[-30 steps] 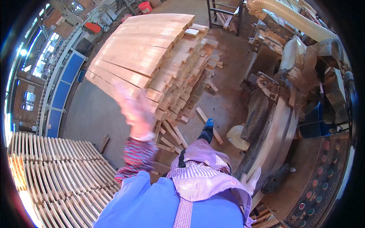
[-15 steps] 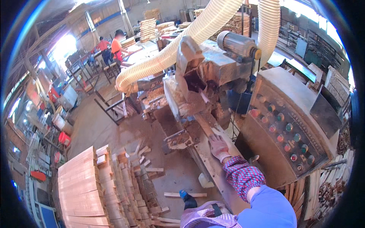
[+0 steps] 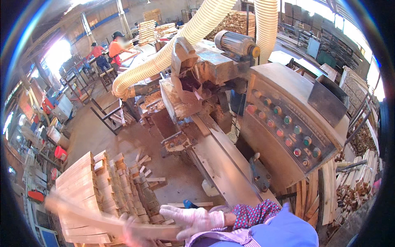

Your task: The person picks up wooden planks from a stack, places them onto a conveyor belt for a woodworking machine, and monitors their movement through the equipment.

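At the near left, in front of a stack of pale boards (image 3: 78, 193), I observe one long wooden strip (image 3: 98, 218), light brown, blurred along its length and angled down toward its right end. The left hand (image 3: 132, 232) overlaps the strip; it is badly blurred, and I cannot tell how its fingers are set or whether they grip. The right hand (image 3: 195, 218), in a pale pinkish glove, has its fingers extended and spread at the strip's right end; contact could not be determined. Farther off, the machine bed (image 3: 226, 164) runs toward a dusty machine head.

Containers: a red bucket (image 3: 60, 153) stands at the left; its contents cannot be made out.

Markings: the control panel (image 3: 284, 131), at the right, carries red and green buttons and fine markings, too small to read.
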Available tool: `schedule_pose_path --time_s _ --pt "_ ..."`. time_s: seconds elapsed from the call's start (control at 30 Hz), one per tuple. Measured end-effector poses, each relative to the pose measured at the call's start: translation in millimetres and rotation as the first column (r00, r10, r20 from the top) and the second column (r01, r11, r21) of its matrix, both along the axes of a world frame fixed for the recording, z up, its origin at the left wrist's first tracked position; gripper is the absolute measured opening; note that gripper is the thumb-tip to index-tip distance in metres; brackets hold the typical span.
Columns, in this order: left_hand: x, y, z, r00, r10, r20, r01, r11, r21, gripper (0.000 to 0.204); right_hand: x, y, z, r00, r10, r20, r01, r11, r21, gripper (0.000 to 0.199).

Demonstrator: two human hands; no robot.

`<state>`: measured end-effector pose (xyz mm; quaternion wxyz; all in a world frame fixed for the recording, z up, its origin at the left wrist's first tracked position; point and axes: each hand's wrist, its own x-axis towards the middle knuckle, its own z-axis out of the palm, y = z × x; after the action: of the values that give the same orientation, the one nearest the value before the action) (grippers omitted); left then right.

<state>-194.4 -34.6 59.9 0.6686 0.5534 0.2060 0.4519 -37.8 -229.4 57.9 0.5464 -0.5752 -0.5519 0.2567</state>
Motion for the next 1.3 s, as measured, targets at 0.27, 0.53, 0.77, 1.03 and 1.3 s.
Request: schedule_pose_path --time_s 0.27,0.53,0.77,1.03,1.3 --pt "139 -50 -101 0.974 -0.189 -0.125 0.11 0.877 -0.467 0.037 -8 -96 -62 0.874 -0.469 0.127 0.444 0.665 -0.601 0.054" --pt "143 -47 -125 0.932 -0.343 -0.115 0.202 0.757 -0.622 0.029 6 -150 -177 0.167 -0.388 0.907 0.971 0.222 -0.084 0.052" --pt "137 -40 -108 0.957 -0.286 -0.048 0.199 0.769 -0.607 0.029 219 -46 -206 0.123 -0.273 0.954 0.964 0.26 -0.05 0.051" --pt "152 -57 -127 0.982 -0.18 -0.065 0.132 0.885 -0.447 0.035 41 -13 -93 0.937 -0.211 -0.28 0.137 0.956 -0.261 0.084" --pt "-9 86 -20 0.675 0.721 -0.158 -0.399 0.536 0.744 0.082 -37 -150 -126 0.614 -0.695 0.374 0.753 0.375 -0.54 0.07"
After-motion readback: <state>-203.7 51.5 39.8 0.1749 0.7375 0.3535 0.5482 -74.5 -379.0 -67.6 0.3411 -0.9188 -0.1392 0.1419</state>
